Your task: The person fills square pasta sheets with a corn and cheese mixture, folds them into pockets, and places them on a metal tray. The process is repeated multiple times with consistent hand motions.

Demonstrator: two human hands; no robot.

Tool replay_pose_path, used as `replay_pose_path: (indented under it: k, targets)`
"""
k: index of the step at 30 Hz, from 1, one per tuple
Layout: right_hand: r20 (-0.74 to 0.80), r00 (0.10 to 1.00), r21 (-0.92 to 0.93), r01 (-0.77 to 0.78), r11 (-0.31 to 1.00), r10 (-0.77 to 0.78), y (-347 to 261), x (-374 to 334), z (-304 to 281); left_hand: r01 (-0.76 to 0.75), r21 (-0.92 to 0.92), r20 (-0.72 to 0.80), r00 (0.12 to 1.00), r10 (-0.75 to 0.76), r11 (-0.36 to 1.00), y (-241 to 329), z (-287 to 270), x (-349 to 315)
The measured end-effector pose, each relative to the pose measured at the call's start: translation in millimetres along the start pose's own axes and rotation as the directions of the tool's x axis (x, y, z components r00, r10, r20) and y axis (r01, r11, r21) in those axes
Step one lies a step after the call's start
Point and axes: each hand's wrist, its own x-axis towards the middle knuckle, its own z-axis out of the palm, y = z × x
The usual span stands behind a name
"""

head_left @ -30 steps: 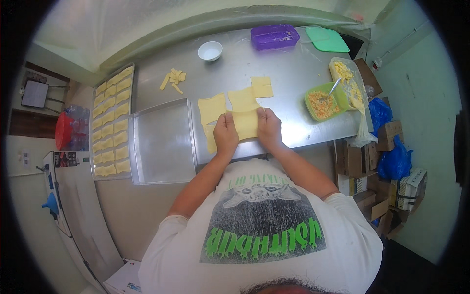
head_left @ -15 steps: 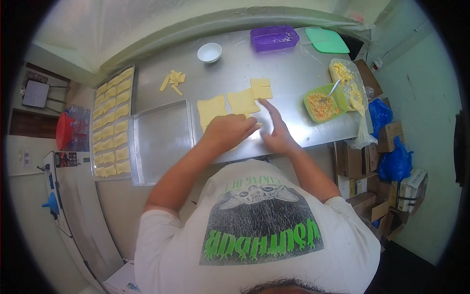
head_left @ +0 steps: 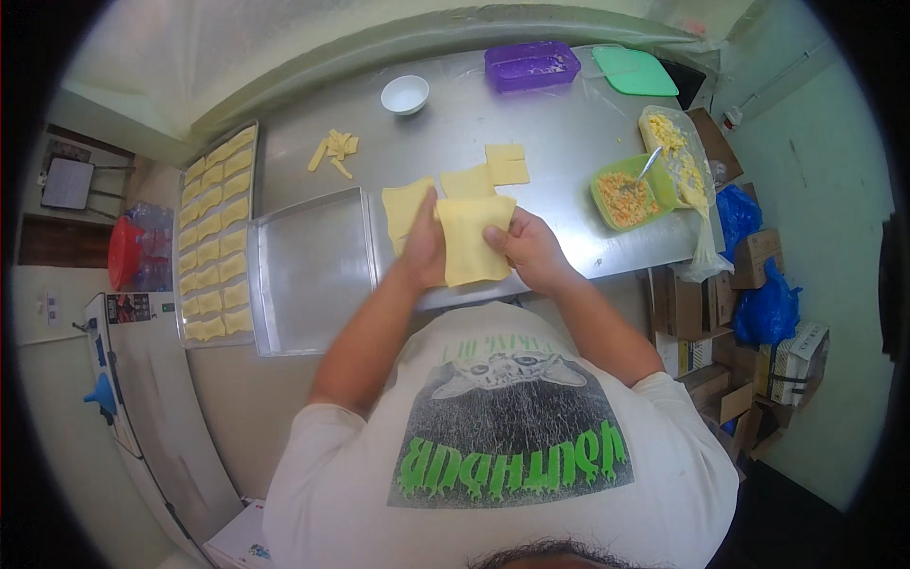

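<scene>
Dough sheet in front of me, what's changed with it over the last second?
Both hands pressed on the table a second ago; now the left hand and right hand have lifted the dough sheet up between them. The other dough sheets, the empty tray, the filled tray and the green bowl stayed put.

We're seeing a brushed steel table [head_left: 559, 142] with a dull sheen, and the tray [head_left: 313, 275] on the left looks like matt aluminium, smooth. The dough sheet [head_left: 471, 242] in both hands is soft, matt, pale yellow. Far side: a glossy white bowl [head_left: 405, 94], a purple box [head_left: 532, 65] and green lid [head_left: 636, 70], both smooth plastic. Cardboard cartons [head_left: 758, 258] and shiny blue bags [head_left: 766, 302] sit right.
</scene>
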Motion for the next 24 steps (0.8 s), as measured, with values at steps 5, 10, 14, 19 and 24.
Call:
replay_pose_path:
  k: [5, 10, 14, 19, 24]
  targets:
    - [-0.326, 0.944, -0.454, -0.211, 0.866, 0.059, 45, 1, -38, 0.072, 0.288, -0.264, 0.965, 0.007, 0.955, -65, -66, 27]
    - [-0.399, 0.896, -0.756, -0.201, 0.623, -0.196, 85, 17, -46, 0.019, 0.980, -0.140, 0.769, 0.624, 0.197, -82, -69, 43]
    - [-0.460, 0.830, -0.813, -0.250, 0.526, -0.315, 84, 29, -41, 0.036, 0.996, -0.088, 0.598, 0.796, 0.083, -81, -70, 53]
    - [-0.495, 0.818, -0.843, -0.370, 0.390, -0.294, 85, 36, -50, 0.233, 0.973, -0.157, 0.656, 0.738, 0.000, -75, -65, 52]
    - [-0.425, 0.858, -0.903, -0.380, 0.198, -0.289, 86, 43, -48, 0.297, 0.946, -0.123, 0.704, 0.700, -0.133, -72, -60, 54]
